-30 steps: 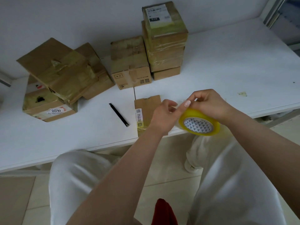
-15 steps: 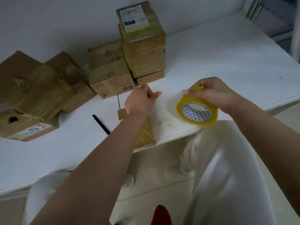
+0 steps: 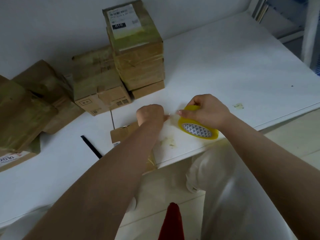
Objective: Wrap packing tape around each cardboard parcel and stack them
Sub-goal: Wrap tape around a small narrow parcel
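Right hand [image 3: 206, 110] grips tape roll [image 3: 198, 129] above desk [image 3: 225, 70] front edge; left hand [image 3: 150, 114] pinches the tape's free end, nearer the flat parcel [image 3: 121, 134] lying just left, under its forearm, long axis front-to-back.

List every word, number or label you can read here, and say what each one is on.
"010": black patch on the white shipping label atop the tallest parcel stack.
"2010": label on the flat parcel at the left edge.
Unreadable: the other print on that shipping label, the square marks on the middle box, the sticker on the small parcel under the left forearm.
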